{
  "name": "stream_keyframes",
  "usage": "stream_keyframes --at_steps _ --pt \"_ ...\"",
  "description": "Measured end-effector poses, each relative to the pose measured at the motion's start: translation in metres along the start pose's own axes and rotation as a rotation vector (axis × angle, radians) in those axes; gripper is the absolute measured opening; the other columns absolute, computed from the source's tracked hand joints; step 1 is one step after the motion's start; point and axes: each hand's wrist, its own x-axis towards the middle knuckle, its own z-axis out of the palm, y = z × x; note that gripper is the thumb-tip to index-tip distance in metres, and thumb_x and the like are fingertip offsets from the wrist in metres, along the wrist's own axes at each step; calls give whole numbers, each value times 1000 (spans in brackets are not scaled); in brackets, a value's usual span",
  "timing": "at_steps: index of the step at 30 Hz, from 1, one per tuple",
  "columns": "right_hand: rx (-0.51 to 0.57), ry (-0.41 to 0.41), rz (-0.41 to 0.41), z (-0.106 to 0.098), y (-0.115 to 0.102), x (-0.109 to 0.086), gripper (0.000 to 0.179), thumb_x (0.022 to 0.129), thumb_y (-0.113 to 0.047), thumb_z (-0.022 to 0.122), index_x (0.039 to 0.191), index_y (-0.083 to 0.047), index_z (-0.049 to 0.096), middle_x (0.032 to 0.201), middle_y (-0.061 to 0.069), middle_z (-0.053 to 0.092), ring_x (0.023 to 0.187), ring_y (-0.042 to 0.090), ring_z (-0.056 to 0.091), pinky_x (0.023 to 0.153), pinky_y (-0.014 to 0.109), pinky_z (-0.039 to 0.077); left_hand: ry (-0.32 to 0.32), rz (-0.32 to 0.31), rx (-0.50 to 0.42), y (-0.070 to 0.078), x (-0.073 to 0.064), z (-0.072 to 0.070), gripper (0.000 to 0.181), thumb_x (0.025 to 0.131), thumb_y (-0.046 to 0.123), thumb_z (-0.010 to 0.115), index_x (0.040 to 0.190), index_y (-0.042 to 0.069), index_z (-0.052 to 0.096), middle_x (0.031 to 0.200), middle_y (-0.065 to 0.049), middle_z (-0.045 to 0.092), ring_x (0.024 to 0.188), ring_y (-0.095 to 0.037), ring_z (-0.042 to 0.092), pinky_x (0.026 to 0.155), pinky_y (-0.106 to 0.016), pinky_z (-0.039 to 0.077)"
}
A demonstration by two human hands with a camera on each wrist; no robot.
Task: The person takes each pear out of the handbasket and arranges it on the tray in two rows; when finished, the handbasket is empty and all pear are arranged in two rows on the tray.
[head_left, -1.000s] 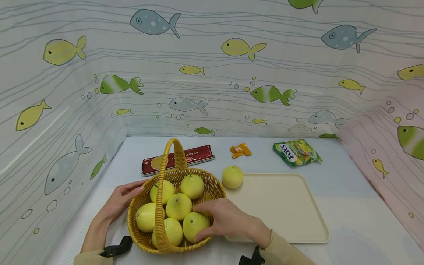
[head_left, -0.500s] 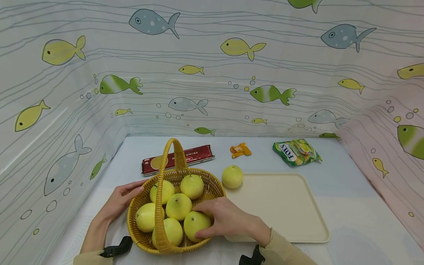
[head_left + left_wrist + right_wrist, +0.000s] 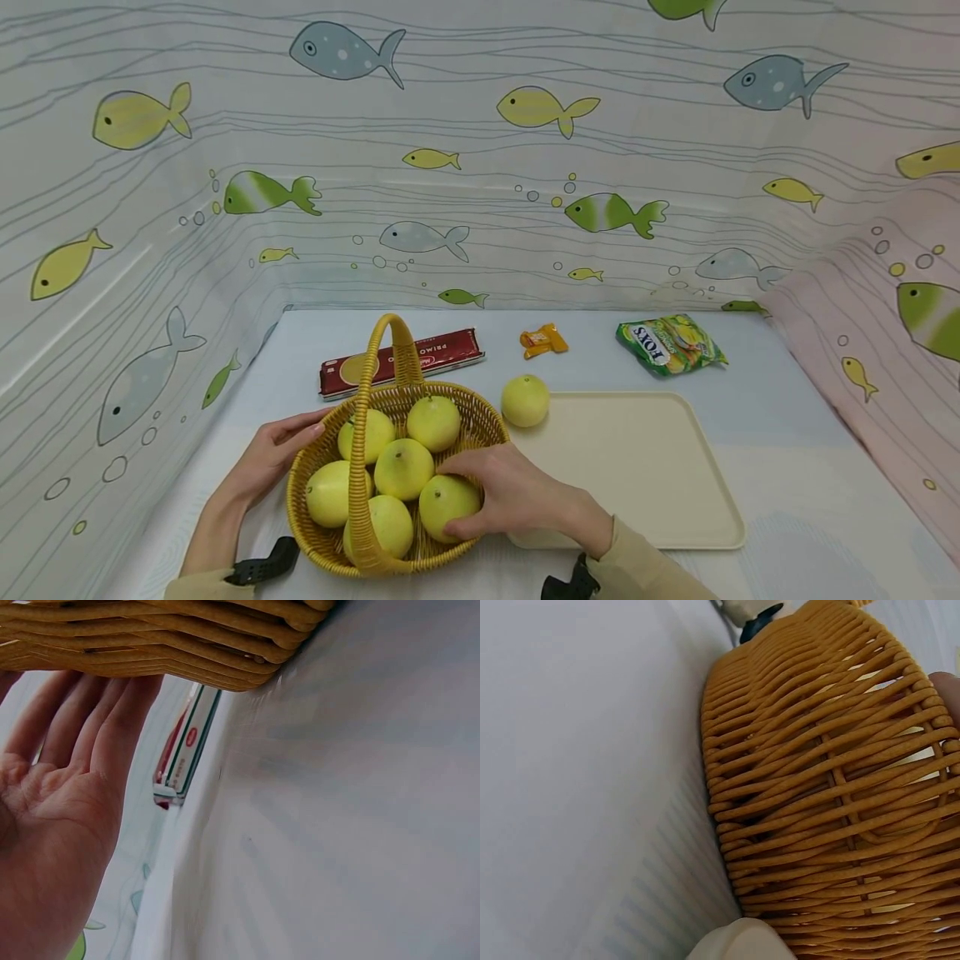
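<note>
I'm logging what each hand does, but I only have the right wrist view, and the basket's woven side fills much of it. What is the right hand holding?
Observer: The right hand grips a yellow-green fruit inside the basket.
Operator: Is there any fruit outside the basket?
Observer: Yes, one loose fruit is at the far left corner of the tray.

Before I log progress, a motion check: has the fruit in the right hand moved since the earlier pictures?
Yes, slightly: the fruit has shifted rightward, away from the basket handle, in head view.
</note>
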Motion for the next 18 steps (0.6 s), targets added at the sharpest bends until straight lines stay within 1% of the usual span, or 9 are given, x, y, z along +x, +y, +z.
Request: stream_keyframes --at_steps 3,7,12,18 --pt "-9 -13 17 -1 -1 -1 48 85 -44 76 125 -18 67 119 -10 69 104 -5 60 87 10 47 -7 6 -26 0 0 0 49 105 20 52 145 -9 45 127 22 62 119 12 53 96 -9 44" --pt "-32 -30 37 -1 -3 -1 52 87 -50 73 127 -17 66 121 -9 69 106 -4 61 88 12 48 -18 12 -57 0 1 -1 48 106 18 51 145 -10 45 128 21 62 120 10 54 96 -11 45" --pt "-31 -26 35 0 -4 0 60 83 -57 74 126 -17 66 118 -12 70 100 -7 61 85 10 48 -16 8 -49 0 2 -1 49 106 19 51 145 -9 45 128 21 62 120 10 53 96 -10 45" --pt "-24 8 26 1 -3 0 54 83 -54 76 122 -17 68 113 -12 71 96 -9 60 82 7 46 -10 5 -33 -1 1 0 49 106 20 51 145 -9 45 127 21 62 119 11 53 95 -10 45"
